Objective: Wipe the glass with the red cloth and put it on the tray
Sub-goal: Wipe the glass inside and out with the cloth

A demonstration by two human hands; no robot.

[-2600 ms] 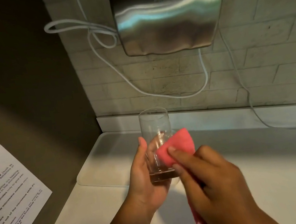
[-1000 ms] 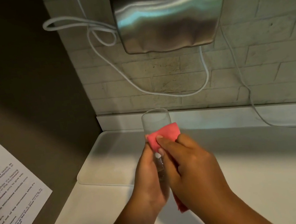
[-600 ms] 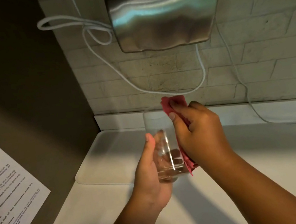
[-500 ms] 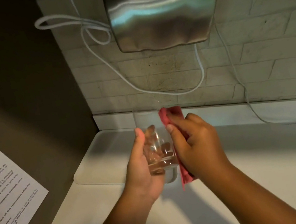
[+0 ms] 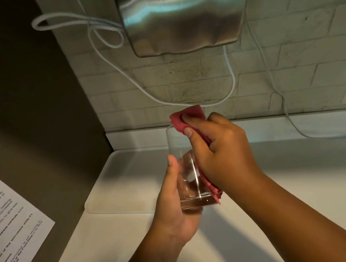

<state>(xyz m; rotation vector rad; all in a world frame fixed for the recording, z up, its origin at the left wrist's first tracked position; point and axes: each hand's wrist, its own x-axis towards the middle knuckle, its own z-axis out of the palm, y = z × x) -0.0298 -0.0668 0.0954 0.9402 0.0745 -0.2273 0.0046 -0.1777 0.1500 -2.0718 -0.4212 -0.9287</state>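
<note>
Glass (image 5: 183, 169): a clear, straight-walled tumbler, held upright in the air over the near right corner of the tray; its base looks thick and its wall thin.
Left hand (image 5: 173, 202): grip closed around the lower half of the glass, thumb up one side, fingers showing through the wall from behind.
Right hand (image 5: 218, 153): grip closed on the cloth, pressing it against the glass's right side and up over the rim.
Cloth (image 5: 188, 119): red, soft and thin; one end bunches above the rim, the rest hangs down the side to the base.
Handling: the glass looks light, stiff and breakable, likely slick where damp; best held low, around the heavy base, with no hard squeeze near the rim. The cloth will fold to any shape and should add friction.
Tray (image 5: 117, 184): white, shallow, with a rounded rim, bare, lying under and to the left of the glass against the back wall.
Counter (image 5: 309, 177): white and smooth, carrying the tray; hard enough that the glass wants a gentle landing.
Room: a pale brick wall behind the tray, a steel hand dryer (image 5: 185, 10) mounted above it with white cables (image 5: 111, 57) looping down, a dark side wall to the tray's left, and a printed notice (image 5: 6, 223) nearer on that side.
Stage: wiping appears under way; placing on the tray not yet done.
</note>
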